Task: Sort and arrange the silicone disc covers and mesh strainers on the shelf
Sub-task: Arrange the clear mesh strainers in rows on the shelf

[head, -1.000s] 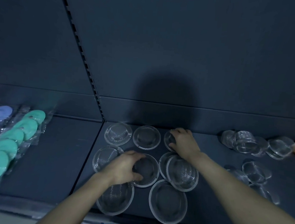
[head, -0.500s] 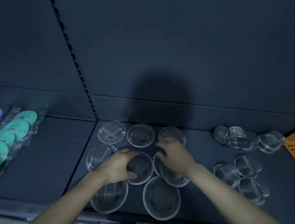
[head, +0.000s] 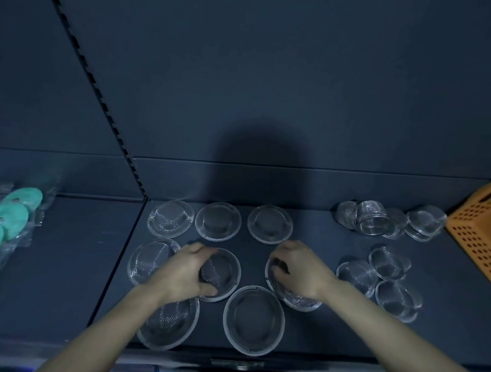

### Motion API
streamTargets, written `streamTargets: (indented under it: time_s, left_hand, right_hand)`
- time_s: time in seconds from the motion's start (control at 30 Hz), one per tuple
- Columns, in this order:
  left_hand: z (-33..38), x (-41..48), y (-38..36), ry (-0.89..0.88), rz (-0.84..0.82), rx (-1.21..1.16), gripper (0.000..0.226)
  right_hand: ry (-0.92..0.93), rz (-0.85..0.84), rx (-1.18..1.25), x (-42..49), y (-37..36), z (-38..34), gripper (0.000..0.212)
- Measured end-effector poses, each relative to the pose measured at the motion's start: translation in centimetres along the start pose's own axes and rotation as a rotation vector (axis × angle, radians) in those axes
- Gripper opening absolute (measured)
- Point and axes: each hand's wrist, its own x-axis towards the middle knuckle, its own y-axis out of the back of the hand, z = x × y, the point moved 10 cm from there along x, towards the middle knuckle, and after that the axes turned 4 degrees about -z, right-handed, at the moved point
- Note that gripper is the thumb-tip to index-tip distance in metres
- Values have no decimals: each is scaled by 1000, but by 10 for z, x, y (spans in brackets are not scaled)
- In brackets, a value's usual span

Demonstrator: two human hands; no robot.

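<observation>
**Q:** While both hands work the grid of flat strainers on the shelf (head: 300, 331), which step is in hand?

**A:** Spacing out the middle row, by the look of it. The left hand (head: 184, 272) curls over the centre strainer (head: 225, 272), thumb and fingers closed on its near rim. The right hand (head: 299, 270) grips the right strainer (head: 300, 300), fingers bent over its far edge.

**Q:** What does the next move call for?

**A:** Probably sliding each strainer level with the back row (head: 218, 221), keeping rims apart. The right strainer lies just beside the front strainer (head: 253, 320), so a careless push could ride one rim over the other.

**Q:** What else lies around?

**A:** Deeper cup strainers (head: 378, 272) cluster loosely to the right, unsorted, with more (head: 388, 219) behind them near an orange basket (head: 484, 239). Green disc covers (head: 9, 220) in clear wrapping overlap on the neighbouring shelf, well apart to the left. The left forearm hides part of the front-left strainer (head: 168, 323).
</observation>
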Motion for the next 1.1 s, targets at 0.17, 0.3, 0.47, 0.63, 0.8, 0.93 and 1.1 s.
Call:
streamTargets:
  time_s: [0.17, 0.3, 0.47, 0.63, 0.8, 0.93, 1.1]
  left_hand:
    - [3, -2, 1, -7, 26, -10, 83]
    - [7, -6, 7, 5, 105, -73, 80]
    - [4, -16, 23, 29, 245, -114, 75]
    - [-2, -13, 37, 69, 290, -81, 73]
    - [-2, 0, 22, 101, 188, -15, 75]
    - [-6, 0, 17, 113, 186, 8, 71]
    - [-5, 1, 16, 96, 181, -4, 70]
  right_hand:
    - [-51, -20, -64, 18, -5, 3, 53]
    - [-62, -38, -77, 21, -8, 3, 53]
    - [-118, 43, -49, 17, 4, 0, 47]
    - [-188, 32, -21, 3, 3, 5, 54]
    - [-258, -14, 29, -11, -2, 14, 65]
    - [-345, -84, 57, -24, -9, 24, 73]
    - [-388, -85, 43, -32, -6, 30, 62]
